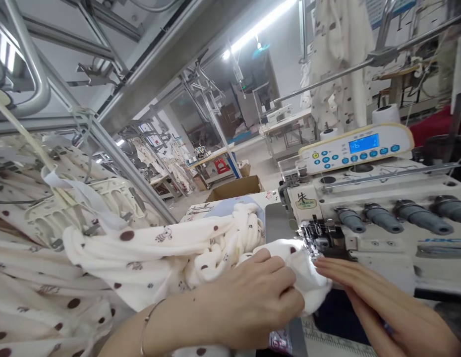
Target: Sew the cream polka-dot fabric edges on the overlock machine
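Note:
Cream fleece fabric (pixel 141 253) with brown dots and small printed figures lies bunched to the left of an overlock sewing machine (pixel 382 223). One edge of it runs under the lit presser foot area (pixel 312 243). My left hand (pixel 260 292) is closed on the fabric just in front of the needle, fingers curled into it. My right hand (pixel 379 297) is flat with fingers stretched out and together, its fingertips at the fabric's right edge beside the foot. Part of the fabric is hidden under my left hand and forearm.
A control panel (pixel 357 148) with a blue display tops the machine, above several grey tension knobs (pixel 420 216). More dotted fabric hangs from a white clip hanger (pixel 92 203) at left. A cardboard box (pixel 236 188) stands behind the table; a ruler tape (pixel 338 342) lies along the front edge.

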Tool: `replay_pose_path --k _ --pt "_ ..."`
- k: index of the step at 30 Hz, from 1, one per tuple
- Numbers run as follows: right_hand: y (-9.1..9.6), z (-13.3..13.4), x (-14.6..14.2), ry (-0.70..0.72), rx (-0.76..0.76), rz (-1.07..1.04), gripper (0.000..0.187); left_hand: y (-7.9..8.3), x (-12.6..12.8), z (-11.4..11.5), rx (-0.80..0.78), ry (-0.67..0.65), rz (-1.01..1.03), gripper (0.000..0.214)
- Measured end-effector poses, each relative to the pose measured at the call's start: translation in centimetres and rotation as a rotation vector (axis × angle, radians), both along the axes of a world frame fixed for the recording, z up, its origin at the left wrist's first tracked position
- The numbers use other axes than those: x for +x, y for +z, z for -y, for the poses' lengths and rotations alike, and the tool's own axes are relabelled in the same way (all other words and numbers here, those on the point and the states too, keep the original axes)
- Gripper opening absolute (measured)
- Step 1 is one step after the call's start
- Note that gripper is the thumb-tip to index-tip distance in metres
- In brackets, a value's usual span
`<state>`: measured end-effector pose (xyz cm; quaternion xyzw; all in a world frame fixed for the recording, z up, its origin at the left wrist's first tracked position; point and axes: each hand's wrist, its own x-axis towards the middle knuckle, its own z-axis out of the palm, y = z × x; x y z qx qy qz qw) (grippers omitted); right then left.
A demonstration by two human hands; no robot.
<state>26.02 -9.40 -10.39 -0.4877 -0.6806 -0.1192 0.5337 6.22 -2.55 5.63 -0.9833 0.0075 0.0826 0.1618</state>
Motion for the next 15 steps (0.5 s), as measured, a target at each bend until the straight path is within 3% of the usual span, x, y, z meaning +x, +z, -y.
replay_pose_path --k 4,7,9,12,15 --pt "2.3 -1.1 0.4 0.04 -0.022 0.181 0.033 0.1 0.4 -1.1 -0.359 0.003 0.05 0.032" --pt "2.9 -1.1 0.1 0.032 -0.028 0.228 0.033 -0.1 0.6 -1.6 -0.407 -0.008 0.088 0.02" --pt "2.5 -0.6 -0.4 0.05 -0.007 0.217 0.031 0.0 0.7 -1.7 -0.366 -0.024 0.099 0.006" --pt "1.1 0.3 -1.4 0.04 0.02 0.151 0.024 0.3 1.0 -1.8 -0.364 -0.048 0.119 0.022" --pt "-0.8 1.1 -2.6 0.005 0.136 0.083 0.021 -0.7 1.5 -2.5 -0.414 -0.075 0.15 0.027"
